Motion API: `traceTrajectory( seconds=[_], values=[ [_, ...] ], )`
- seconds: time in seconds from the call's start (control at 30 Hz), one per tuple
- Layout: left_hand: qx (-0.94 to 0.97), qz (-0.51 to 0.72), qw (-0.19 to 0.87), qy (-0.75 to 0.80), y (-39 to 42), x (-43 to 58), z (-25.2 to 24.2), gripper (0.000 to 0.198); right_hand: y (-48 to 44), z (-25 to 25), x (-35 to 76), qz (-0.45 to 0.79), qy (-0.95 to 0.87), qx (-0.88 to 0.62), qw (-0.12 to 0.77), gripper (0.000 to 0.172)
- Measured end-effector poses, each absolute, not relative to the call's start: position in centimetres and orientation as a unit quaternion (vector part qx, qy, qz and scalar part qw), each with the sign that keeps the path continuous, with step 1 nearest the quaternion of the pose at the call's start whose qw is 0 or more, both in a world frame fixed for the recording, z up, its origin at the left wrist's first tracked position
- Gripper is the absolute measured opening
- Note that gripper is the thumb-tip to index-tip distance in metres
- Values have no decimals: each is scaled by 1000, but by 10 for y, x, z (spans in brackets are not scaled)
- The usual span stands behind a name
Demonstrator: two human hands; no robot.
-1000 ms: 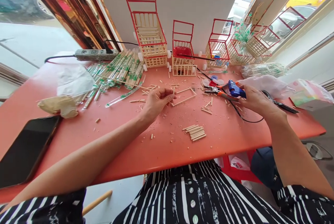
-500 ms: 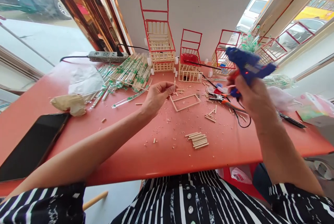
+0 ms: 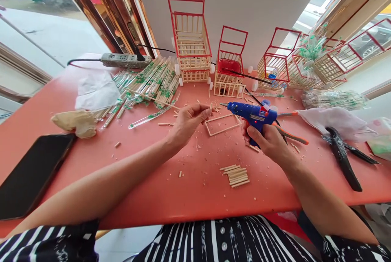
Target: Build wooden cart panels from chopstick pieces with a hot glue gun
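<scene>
My right hand (image 3: 265,139) is closed round the handle of a blue glue gun (image 3: 249,114), its nozzle pointing left. Just left of the nozzle tip, my left hand (image 3: 193,121) pinches a short wooden stick (image 3: 211,107) held upright between thumb and fingertips. Below the nozzle, a rectangular frame of thin sticks (image 3: 224,132) lies flat on the red table (image 3: 146,188). A small pile of cut sticks (image 3: 236,175) sits nearer the front edge. Orange-handled pliers (image 3: 295,135) lie partly hidden behind my right hand.
Small stick carts with red handles, such as a tall one (image 3: 192,52), stand along the wall. Wrapped chopsticks (image 3: 146,82), a power strip (image 3: 125,60) and a phone (image 3: 36,172) are on the left. Black-handled cutters (image 3: 342,160) and a plastic bag (image 3: 332,121) lie on the right.
My right hand has brought the glue gun down and left, its nozzle now close to the stick in my left hand. The view has shifted slightly; my left hand keeps its pinch.
</scene>
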State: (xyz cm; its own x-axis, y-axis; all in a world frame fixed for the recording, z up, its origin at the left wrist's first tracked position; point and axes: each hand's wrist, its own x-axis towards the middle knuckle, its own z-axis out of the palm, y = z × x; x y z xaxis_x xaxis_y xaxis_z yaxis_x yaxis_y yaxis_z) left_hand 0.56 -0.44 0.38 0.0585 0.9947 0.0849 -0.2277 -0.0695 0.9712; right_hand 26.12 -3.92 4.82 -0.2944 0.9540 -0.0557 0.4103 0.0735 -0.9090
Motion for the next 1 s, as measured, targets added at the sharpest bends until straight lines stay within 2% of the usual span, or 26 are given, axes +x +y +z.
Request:
traceTrajectory(
  seconds=[0.13,0.4,1.0],
  values=[
    [470,539,554,426,-6,6,4,39,-39,41,262,455,-669,-507,297,68],
    [494,539,514,449,-6,4,-1,25,-41,42,260,467,-664,-502,299,65],
    [514,549,478,453,-5,3,-2,18,-42,41,258,467,-675,-500,278,68]
  ],
)
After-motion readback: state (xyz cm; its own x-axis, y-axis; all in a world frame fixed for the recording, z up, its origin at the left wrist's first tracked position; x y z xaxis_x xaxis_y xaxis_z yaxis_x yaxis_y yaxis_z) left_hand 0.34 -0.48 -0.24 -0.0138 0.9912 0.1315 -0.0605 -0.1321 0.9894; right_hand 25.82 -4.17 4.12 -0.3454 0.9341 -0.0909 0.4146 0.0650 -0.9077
